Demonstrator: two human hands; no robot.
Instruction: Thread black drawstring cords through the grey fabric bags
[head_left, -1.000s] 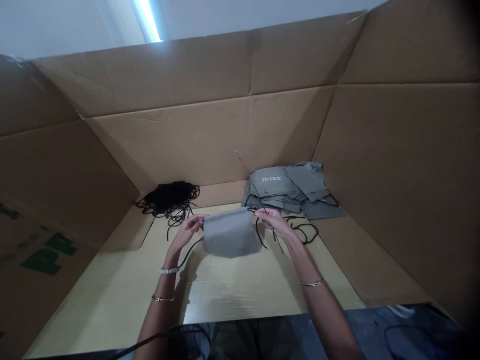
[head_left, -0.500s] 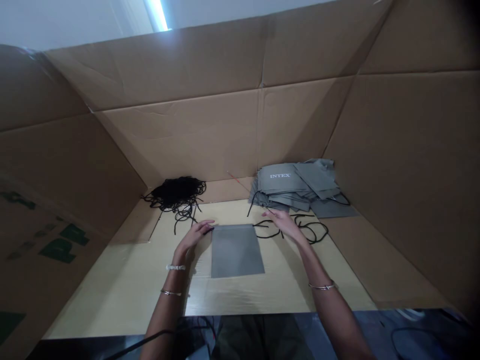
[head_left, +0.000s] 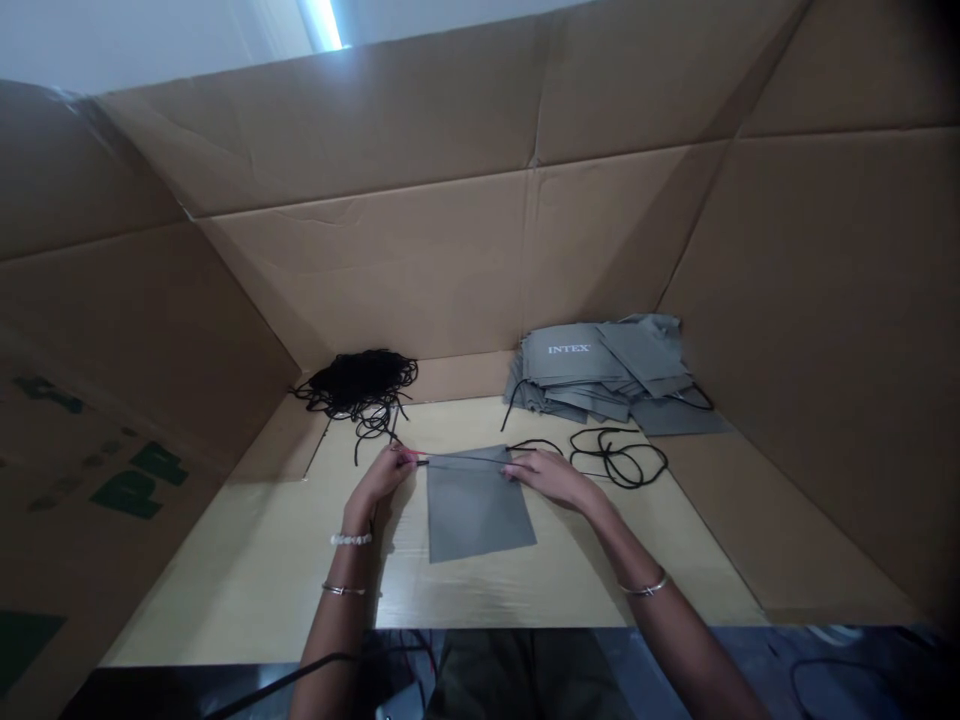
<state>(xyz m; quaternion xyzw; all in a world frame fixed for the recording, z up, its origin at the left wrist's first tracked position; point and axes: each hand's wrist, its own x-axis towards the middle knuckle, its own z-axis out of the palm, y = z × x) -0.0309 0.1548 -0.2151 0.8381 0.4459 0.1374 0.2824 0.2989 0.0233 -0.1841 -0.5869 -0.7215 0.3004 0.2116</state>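
A flat grey fabric bag point(head_left: 478, 505) lies on the pale yellow tabletop point(head_left: 247, 570), between my hands. My left hand point(head_left: 381, 475) pinches the red-tipped end of a thin rod point(head_left: 465, 460), which runs along the bag's top edge. My right hand point(head_left: 547, 478) rests on the bag's top right corner, with its fingers at the hem and the rod's far end. A short black cord point(head_left: 534, 445) loops away from just above those fingers. Where the rod meets the hem, the fingers hide the detail.
Behind my right hand lies a stack of grey bags printed INTEX point(head_left: 577, 365), with a loose black cord point(head_left: 619, 458) in front. A tangled heap of black cords point(head_left: 358, 385) sits at the back left. Cardboard walls point(head_left: 375, 270) surround the tabletop.
The bag now lies a little nearer my right hand's side. The red-tipped rod, earlier lying at the back, is now in my left hand. My hands have moved closer together.
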